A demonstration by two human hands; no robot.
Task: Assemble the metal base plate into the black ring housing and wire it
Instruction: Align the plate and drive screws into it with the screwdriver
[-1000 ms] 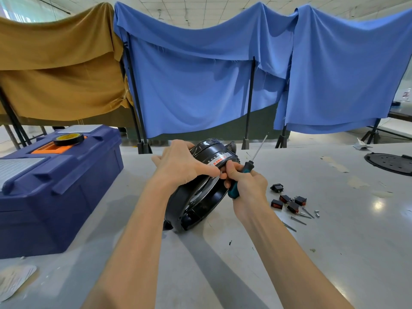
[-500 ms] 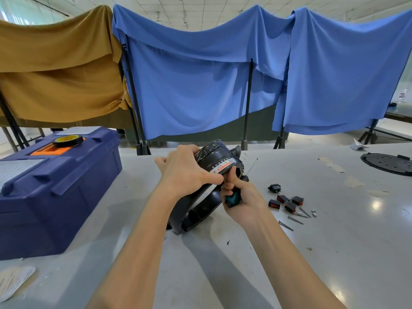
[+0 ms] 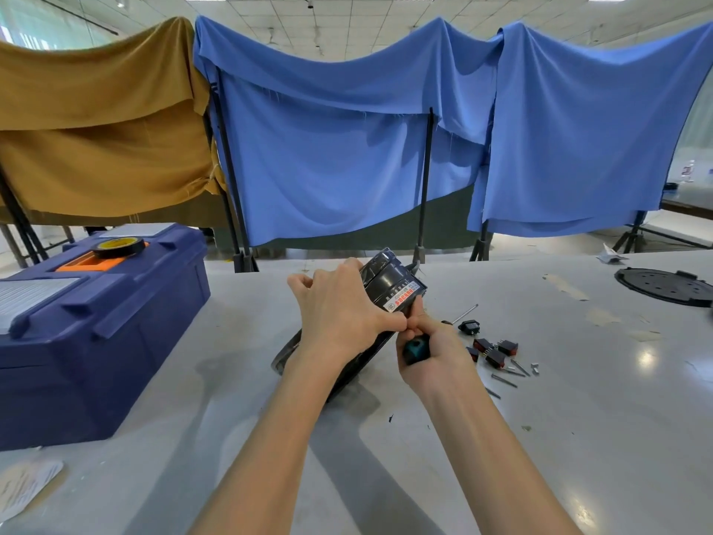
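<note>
A black ring housing [image 3: 389, 281] with a labelled drum on top leans tilted on the grey table, its lower rim [image 3: 283, 355] touching the surface. My left hand [image 3: 339, 312] grips it from the left and covers much of it. My right hand [image 3: 432, 351] holds a teal-handled screwdriver [image 3: 416, 349] against the housing's right side, its thin shaft [image 3: 465, 313] pointing up and right. The thumbs of both hands meet at the housing. No metal base plate can be made out.
A blue toolbox [image 3: 88, 326] with a tape roll [image 3: 119, 245] stands at the left. Black and red switches [image 3: 490, 347] and loose screws [image 3: 513, 374] lie right of my right hand. A black round disc [image 3: 663, 285] rests at the far right. Blue and brown cloths hang behind the table.
The housing has tipped lower, toward the table, and both hands have dropped with it. The screwdriver shaft now leans flatter to the right.
</note>
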